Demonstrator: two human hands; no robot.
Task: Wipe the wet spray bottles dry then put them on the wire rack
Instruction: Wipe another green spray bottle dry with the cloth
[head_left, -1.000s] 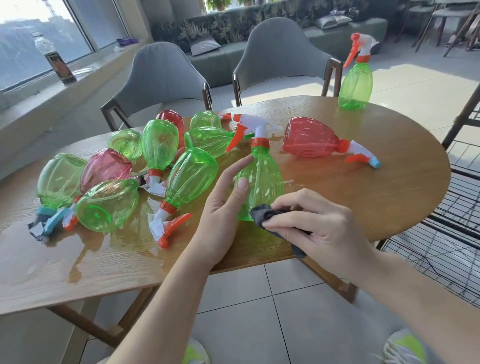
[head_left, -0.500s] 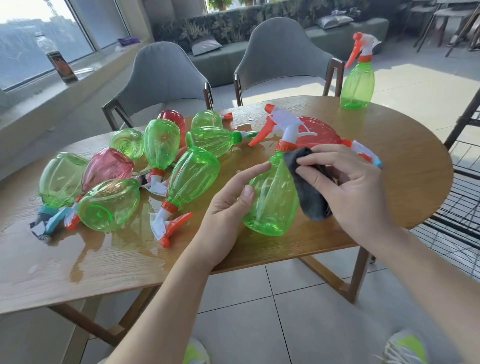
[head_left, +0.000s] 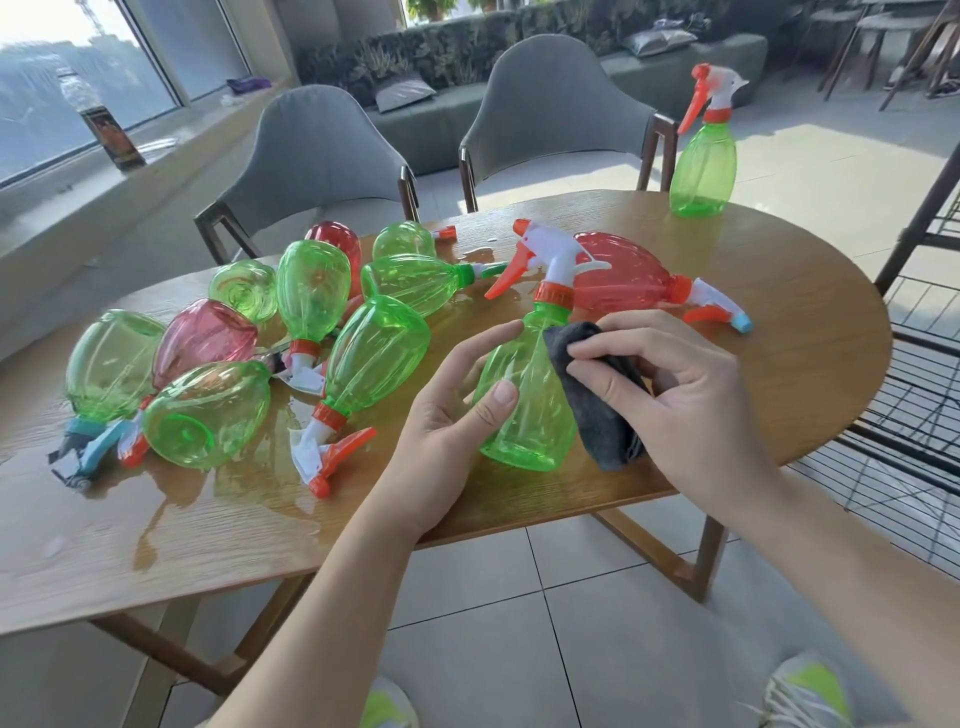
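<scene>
Fingers of the left hand curl round a green bottle while the right hand pinches a grey cloth against its side.

The wooden table is wet in patches, with puddles among the heap of bottles lying on their sides at the left, green and red alike. A red bottle lies just behind the held one, and another green bottle stands upright, well apart, at the far edge. The wire rack at the right shows no bottles in the part in view. Judging by this, the job is barely begun: one bottle is being wiped, roughly ten wait, none visibly racked.
</scene>
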